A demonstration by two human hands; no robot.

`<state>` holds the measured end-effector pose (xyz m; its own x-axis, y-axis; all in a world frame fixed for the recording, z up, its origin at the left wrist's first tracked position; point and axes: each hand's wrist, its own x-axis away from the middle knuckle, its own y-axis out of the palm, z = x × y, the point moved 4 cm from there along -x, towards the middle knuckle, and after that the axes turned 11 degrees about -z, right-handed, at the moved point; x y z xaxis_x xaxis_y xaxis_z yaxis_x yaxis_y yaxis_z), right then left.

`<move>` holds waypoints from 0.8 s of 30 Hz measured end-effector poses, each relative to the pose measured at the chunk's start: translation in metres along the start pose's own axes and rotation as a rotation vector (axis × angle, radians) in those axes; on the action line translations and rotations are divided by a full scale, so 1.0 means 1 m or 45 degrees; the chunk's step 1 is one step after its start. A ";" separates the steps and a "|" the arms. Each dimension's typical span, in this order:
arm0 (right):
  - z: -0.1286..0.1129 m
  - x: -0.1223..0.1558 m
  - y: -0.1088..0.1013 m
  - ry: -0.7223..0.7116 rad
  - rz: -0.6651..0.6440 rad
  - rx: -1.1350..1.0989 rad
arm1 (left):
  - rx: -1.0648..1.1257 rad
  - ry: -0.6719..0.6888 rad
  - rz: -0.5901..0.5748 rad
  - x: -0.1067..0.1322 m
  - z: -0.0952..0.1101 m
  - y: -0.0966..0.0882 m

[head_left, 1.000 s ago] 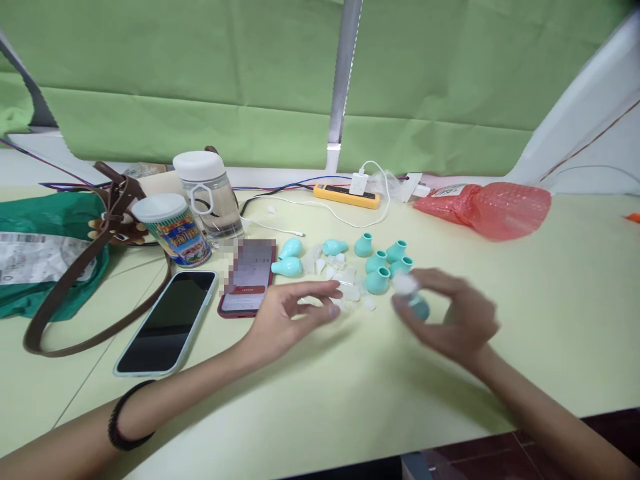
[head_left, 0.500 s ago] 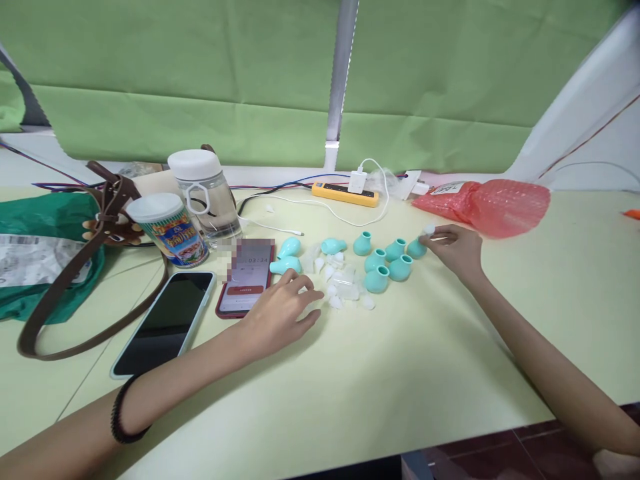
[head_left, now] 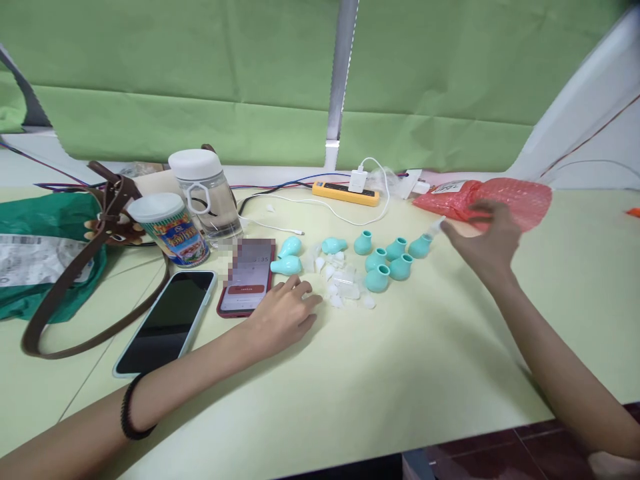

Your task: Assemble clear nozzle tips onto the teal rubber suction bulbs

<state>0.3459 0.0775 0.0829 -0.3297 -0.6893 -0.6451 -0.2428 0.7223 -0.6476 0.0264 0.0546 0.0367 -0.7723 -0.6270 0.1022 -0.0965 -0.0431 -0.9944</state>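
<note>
Several teal bulb-shaped pieces (head_left: 384, 259) lie in a cluster on the pale yellow table (head_left: 380, 373), beside a small heap of clear plastic tips (head_left: 341, 283). One teal bulb with a clear tip (head_left: 423, 244) lies at the cluster's right end. My right hand (head_left: 486, 245) hovers just right of it, blurred, fingers spread and holding nothing. My left hand (head_left: 283, 312) rests on the table with loosely curled fingers at the left edge of the clear tips, next to a red phone (head_left: 247, 279).
A black-screened phone (head_left: 167, 323), a printed cup (head_left: 171, 229), a clear bottle (head_left: 205, 193) and a bag with a brown strap (head_left: 75, 273) crowd the left. A yellow power strip (head_left: 345, 193) and a red plastic bag (head_left: 495, 200) lie at the back.
My right hand carried a tipped teal bulb to the right end of the cluster, set it down and let go, drawing back to the right. My left hand sank onto the table.
</note>
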 end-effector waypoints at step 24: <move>-0.147 0.094 0.067 -1.154 -1.032 0.501 | -0.014 0.199 0.311 -0.009 0.023 0.019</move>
<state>0.1643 0.0692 0.0390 0.5604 -0.8270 0.0449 0.2550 0.1207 -0.9594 0.0462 0.0419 0.0158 -0.8606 -0.4907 -0.1362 0.0980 0.1030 -0.9898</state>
